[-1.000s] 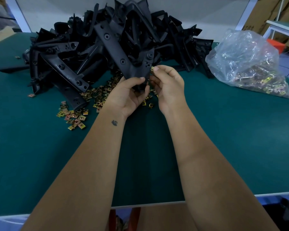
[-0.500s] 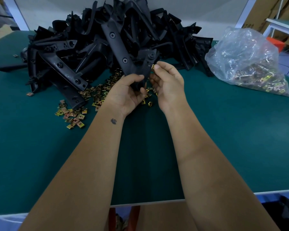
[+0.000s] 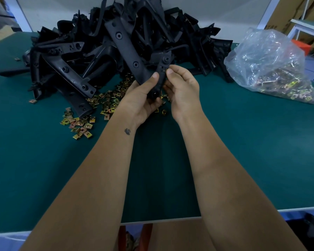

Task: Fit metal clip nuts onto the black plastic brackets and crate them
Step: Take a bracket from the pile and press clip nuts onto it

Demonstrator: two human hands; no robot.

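Note:
A black plastic bracket (image 3: 132,57) stands tilted above the green table, one long arm reaching up and left. My left hand (image 3: 141,100) grips its lower end, thumb pressed on the front. My right hand (image 3: 183,87) pinches a small brass-coloured clip nut (image 3: 166,70) against the bracket's short right arm; the nut is mostly hidden by my fingertips. Loose clip nuts (image 3: 83,124) lie scattered on the table under and left of my hands.
A big heap of black brackets (image 3: 76,57) fills the far middle of the green table (image 3: 252,151). A clear plastic bag of clip nuts (image 3: 272,69) lies at the far right. The table's near edge runs just below my forearms. No crate is in view.
The bracket has turned a little and its short arm now points more upright. My right fingers have slid the clip nut closer onto that arm. Both hands stay in the same place.

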